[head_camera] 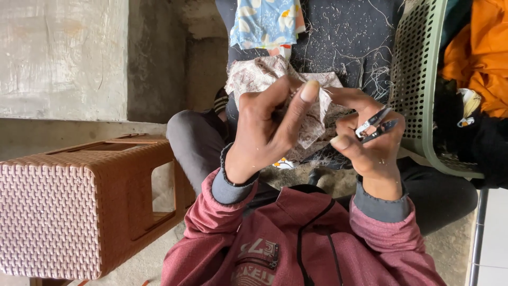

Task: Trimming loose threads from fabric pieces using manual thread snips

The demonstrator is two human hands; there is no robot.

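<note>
The left hand point(264, 132) pinches a beige patterned cloth point(275, 79) over the lap, grip clamped on it. The right hand point(365, 143) grips small thread snips point(377, 124) close by; a slip risks nicking fabric or fingertips.

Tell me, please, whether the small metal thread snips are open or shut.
Nearly shut: the small metal thread snips in the right hand show blades almost together.

stool point(79, 206) left, basket point(418, 79) right of lap
</note>
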